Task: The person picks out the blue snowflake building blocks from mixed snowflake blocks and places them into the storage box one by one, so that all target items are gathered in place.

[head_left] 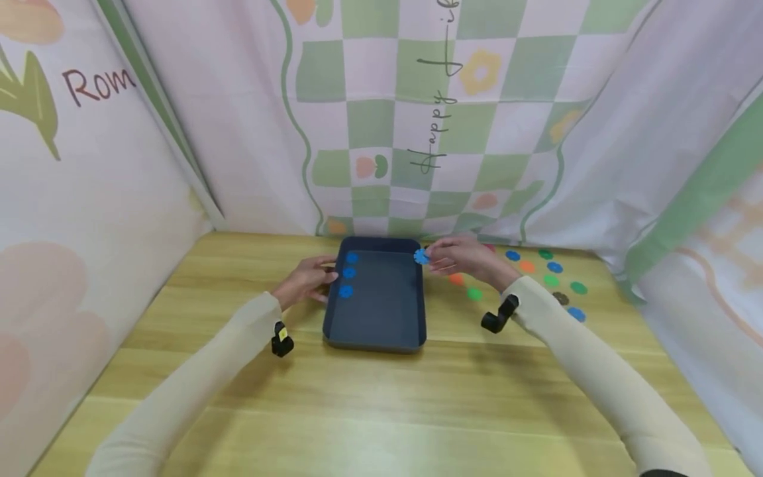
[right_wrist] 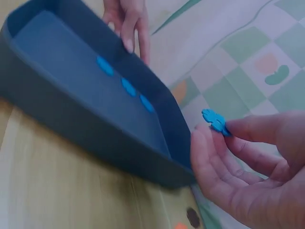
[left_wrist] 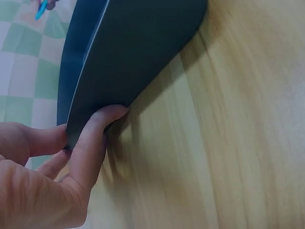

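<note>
Left hand (head_left: 306,279) at the tray's nine o'clock wall, thumb and fingers curled and pinching that wall; seen close in the left wrist view, thumb (left_wrist: 93,138) outside against the dark rim, other fingers behind it. Right hand (head_left: 461,258) at the tray's two o'clock corner, thumb and forefinger pinching a blue flower-shaped piece (head_left: 421,257), remaining fingers loosely curled beneath. Same piece (right_wrist: 215,120) plain in the right wrist view, held in the air just above and beside the tray's corner, not touching it.

Dark blue tray (head_left: 375,334) flat on the wooden table (head_left: 381,411), roughly at twelve o'clock from the person, between both hands. Inside, three blue pieces (head_left: 348,272) in a short row along the nine o'clock wall, well apart from the pinched one; also visible as a diagonal row (right_wrist: 127,86) from the right wrist.

Loose pieces (head_left: 539,278) scattered on the table at three o'clock of the tray, beyond the right hand: blue, green, orange, one dark brown. Nearest ones, an orange and a green, partly under the right wrist.

Cream sleeves on both arms, a small black camera mount (head_left: 281,343) at the left wrist and another (head_left: 498,318) at the right. Patterned cloth (head_left: 417,119) with green checks and flowers hung at twelve o'clock and both sides.
</note>
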A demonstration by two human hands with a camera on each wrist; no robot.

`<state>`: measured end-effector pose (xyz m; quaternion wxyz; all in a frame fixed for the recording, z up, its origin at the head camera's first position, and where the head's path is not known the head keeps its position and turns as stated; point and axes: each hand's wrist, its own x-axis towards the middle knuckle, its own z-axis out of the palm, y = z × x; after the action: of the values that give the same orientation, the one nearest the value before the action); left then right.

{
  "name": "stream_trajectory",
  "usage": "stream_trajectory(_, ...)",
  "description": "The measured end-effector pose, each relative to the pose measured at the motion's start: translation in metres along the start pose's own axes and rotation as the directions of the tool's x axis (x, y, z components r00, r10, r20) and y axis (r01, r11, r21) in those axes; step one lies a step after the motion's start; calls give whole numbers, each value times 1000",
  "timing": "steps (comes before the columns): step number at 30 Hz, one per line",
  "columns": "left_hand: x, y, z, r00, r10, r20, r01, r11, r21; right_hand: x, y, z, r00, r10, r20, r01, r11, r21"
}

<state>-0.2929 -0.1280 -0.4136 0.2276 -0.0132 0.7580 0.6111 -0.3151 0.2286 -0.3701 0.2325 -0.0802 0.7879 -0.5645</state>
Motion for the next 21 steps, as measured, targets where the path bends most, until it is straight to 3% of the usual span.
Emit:
stream_trajectory(5,-1,0,0,1000,4,0,-4,1000,3,16,-7,16,997,53,58,-64,976,207)
stream_trajectory(8,-2,0,1,1000,21,-3,-21,1000,10,24,-11,26,995,74,72,-91,959,267)
stream_trajectory(16,-3,2,0,1000,8,-3,-8,1000,0,44,-17,57,986,115,118,-139,966,217)
stream_trajectory(21,-3,3,1,1000,16,-5,-16,1000,9,51,-19,79,990,96,106,-113,979,170)
